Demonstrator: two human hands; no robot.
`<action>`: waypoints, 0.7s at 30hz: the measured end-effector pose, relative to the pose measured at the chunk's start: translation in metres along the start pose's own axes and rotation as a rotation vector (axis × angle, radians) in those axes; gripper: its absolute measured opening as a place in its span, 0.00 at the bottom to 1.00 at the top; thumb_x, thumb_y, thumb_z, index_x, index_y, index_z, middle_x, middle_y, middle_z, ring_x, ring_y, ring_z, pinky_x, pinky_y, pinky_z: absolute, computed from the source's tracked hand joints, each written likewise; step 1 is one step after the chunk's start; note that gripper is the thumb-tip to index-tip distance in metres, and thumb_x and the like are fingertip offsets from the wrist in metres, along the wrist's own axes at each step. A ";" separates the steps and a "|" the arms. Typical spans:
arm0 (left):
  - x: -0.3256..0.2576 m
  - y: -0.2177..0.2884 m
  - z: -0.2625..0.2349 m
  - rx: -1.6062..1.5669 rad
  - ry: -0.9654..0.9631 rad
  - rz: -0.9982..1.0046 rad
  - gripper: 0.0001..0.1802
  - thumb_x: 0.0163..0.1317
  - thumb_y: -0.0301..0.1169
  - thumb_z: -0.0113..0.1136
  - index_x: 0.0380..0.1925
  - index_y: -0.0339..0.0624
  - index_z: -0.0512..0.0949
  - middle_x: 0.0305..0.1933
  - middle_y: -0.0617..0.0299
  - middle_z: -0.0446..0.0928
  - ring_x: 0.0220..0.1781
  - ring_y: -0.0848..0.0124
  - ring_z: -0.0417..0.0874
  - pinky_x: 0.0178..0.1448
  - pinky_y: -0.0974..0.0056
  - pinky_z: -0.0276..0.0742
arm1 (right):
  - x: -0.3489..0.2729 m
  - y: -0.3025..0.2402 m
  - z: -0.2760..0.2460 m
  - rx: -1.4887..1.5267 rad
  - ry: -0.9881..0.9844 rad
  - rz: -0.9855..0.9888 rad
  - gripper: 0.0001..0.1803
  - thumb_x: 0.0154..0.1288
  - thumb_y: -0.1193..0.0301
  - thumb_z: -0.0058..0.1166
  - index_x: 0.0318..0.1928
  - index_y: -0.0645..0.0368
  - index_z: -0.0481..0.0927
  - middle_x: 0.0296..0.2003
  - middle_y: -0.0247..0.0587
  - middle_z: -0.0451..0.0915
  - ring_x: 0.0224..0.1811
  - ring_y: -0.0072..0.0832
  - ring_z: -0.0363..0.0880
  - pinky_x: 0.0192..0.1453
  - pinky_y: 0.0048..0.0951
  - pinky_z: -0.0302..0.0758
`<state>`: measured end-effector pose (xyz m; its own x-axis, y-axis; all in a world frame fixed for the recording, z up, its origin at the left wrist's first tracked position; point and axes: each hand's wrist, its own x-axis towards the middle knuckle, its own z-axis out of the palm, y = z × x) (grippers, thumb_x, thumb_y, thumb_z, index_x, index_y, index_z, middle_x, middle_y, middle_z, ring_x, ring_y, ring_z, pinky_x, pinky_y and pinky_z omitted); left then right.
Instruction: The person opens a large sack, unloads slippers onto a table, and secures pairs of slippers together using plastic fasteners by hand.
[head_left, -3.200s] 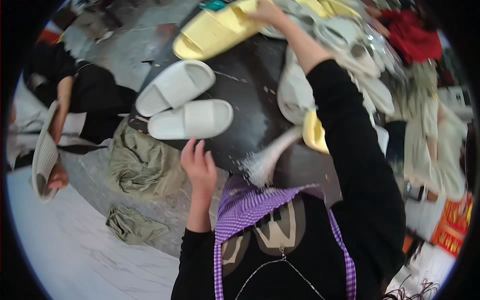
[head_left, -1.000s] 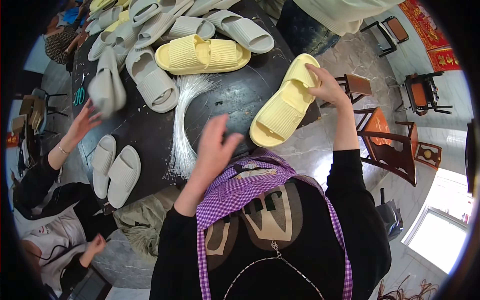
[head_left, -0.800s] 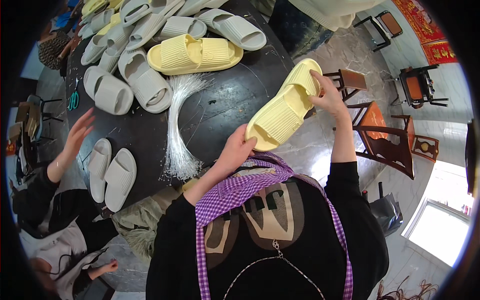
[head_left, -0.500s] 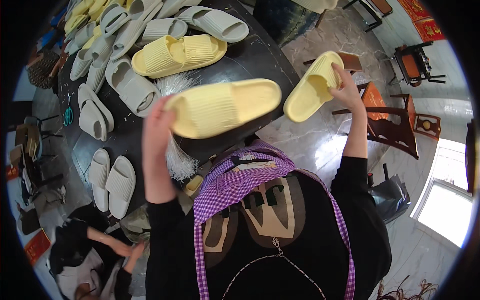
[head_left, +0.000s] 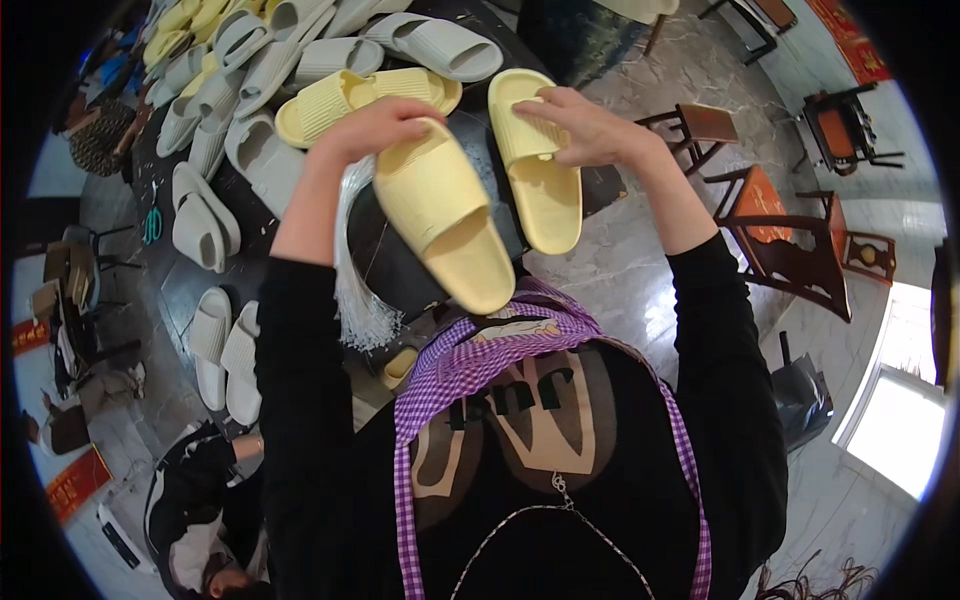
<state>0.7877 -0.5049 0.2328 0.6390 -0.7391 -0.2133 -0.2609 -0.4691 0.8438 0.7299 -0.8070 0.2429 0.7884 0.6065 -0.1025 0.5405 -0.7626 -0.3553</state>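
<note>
Slippers [head_left: 450, 215] in use: two, both yellow, one per hand, held over the near edge of the table [head_left: 265, 250]; contact with its top cannot be told.

Left hand [head_left: 368, 132]: gripping left slipper at the toe end, fingers bent over the rim. Left slipper tilted, toe up-left in view, heel reaching down to the apron [head_left: 480, 375], sole inside facing up.

Right hand [head_left: 595, 125]: gripping right slipper [head_left: 548, 200] at the strap, fingers across the ribbed top, thumb at the side edge. Right slipper nearly lengthwise, toe away from the wearer. The two slippers lie side by side, a narrow gap between them; neither touches the other.

Surroundings: yellow pair [head_left: 320, 108] on the table just beyond the left hand, partly hidden by it. Heap [head_left: 275, 55] of grey and yellow slippers behind. Bundle [head_left: 362, 310] of clear strands left of left slipper, frayed end toward the wearer. Two grey pairs set apart at left: folded pair [head_left: 205, 215] and flat pair [head_left: 212, 345], the latter partly covered by the left sleeve. Green scissors [head_left: 152, 225] near the folded pair. Co-worker [head_left: 195, 490] at lower left, bent low. Stool [head_left: 707, 122] and wooden chair [head_left: 785, 255] on the floor at right
</note>
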 end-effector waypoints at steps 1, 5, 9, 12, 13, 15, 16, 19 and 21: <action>0.010 -0.009 0.003 0.013 0.092 0.010 0.17 0.55 0.30 0.52 0.45 0.38 0.76 0.45 0.57 0.77 0.47 0.70 0.75 0.53 0.67 0.69 | 0.008 -0.005 0.003 0.000 -0.006 -0.026 0.42 0.41 0.72 0.58 0.63 0.51 0.62 0.59 0.52 0.60 0.63 0.46 0.57 0.66 0.35 0.58; 0.003 -0.031 0.016 0.130 0.533 0.002 0.17 0.56 0.31 0.53 0.46 0.38 0.76 0.44 0.56 0.78 0.44 0.70 0.76 0.50 0.67 0.71 | 0.041 -0.014 0.031 -0.058 0.025 -0.143 0.40 0.43 0.71 0.58 0.62 0.50 0.63 0.57 0.51 0.62 0.61 0.45 0.60 0.63 0.36 0.62; -0.058 -0.029 0.025 0.151 0.786 -0.166 0.18 0.57 0.34 0.55 0.45 0.37 0.76 0.38 0.55 0.79 0.38 0.71 0.77 0.45 0.68 0.72 | 0.032 0.001 0.054 0.034 0.192 -0.136 0.37 0.45 0.72 0.58 0.61 0.52 0.64 0.60 0.51 0.59 0.63 0.43 0.58 0.63 0.37 0.62; -0.105 -0.025 0.060 0.027 0.797 -0.296 0.18 0.59 0.36 0.55 0.44 0.35 0.76 0.32 0.59 0.78 0.35 0.72 0.77 0.42 0.70 0.71 | 0.019 -0.003 0.056 0.191 0.441 -0.053 0.27 0.51 0.73 0.56 0.55 0.58 0.71 0.55 0.49 0.69 0.55 0.37 0.69 0.59 0.32 0.67; -0.115 -0.030 0.076 -0.023 0.790 -0.300 0.18 0.59 0.36 0.55 0.45 0.34 0.75 0.31 0.60 0.77 0.34 0.73 0.77 0.41 0.71 0.71 | 0.017 -0.009 0.058 0.190 0.443 -0.060 0.27 0.51 0.73 0.56 0.55 0.58 0.71 0.55 0.49 0.69 0.55 0.37 0.69 0.59 0.32 0.67; -0.123 -0.030 0.113 -0.257 0.785 -0.218 0.16 0.62 0.35 0.53 0.43 0.33 0.75 0.26 0.65 0.75 0.30 0.76 0.75 0.36 0.73 0.70 | 0.019 -0.029 0.071 0.661 0.444 0.120 0.19 0.54 0.72 0.54 0.48 0.62 0.75 0.44 0.43 0.76 0.44 0.32 0.76 0.49 0.27 0.73; -0.126 -0.024 0.125 -0.256 0.790 -0.219 0.16 0.62 0.35 0.53 0.43 0.33 0.75 0.26 0.65 0.75 0.30 0.76 0.75 0.36 0.73 0.70 | 0.021 -0.042 0.076 0.895 0.436 0.215 0.16 0.56 0.71 0.54 0.45 0.63 0.77 0.39 0.41 0.80 0.38 0.29 0.79 0.44 0.25 0.75; -0.127 -0.012 0.152 -0.726 0.643 -0.340 0.13 0.62 0.31 0.52 0.41 0.33 0.75 0.22 0.67 0.72 0.25 0.80 0.72 0.31 0.74 0.67 | 0.030 -0.097 0.093 1.208 0.015 0.317 0.13 0.63 0.70 0.47 0.41 0.66 0.79 0.31 0.36 0.80 0.26 0.18 0.75 0.27 0.18 0.71; -0.124 -0.012 0.171 -0.616 0.727 -0.301 0.10 0.62 0.28 0.50 0.40 0.34 0.75 0.20 0.68 0.71 0.22 0.81 0.70 0.29 0.75 0.66 | 0.040 -0.123 0.106 1.254 -0.143 0.331 0.13 0.64 0.69 0.45 0.42 0.66 0.78 0.31 0.37 0.80 0.25 0.17 0.74 0.25 0.18 0.70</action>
<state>0.5882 -0.4904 0.1647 0.9581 -0.0590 -0.2804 0.2735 -0.1038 0.9563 0.6641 -0.6653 0.1844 0.7506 0.5089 -0.4215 -0.3740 -0.1988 -0.9059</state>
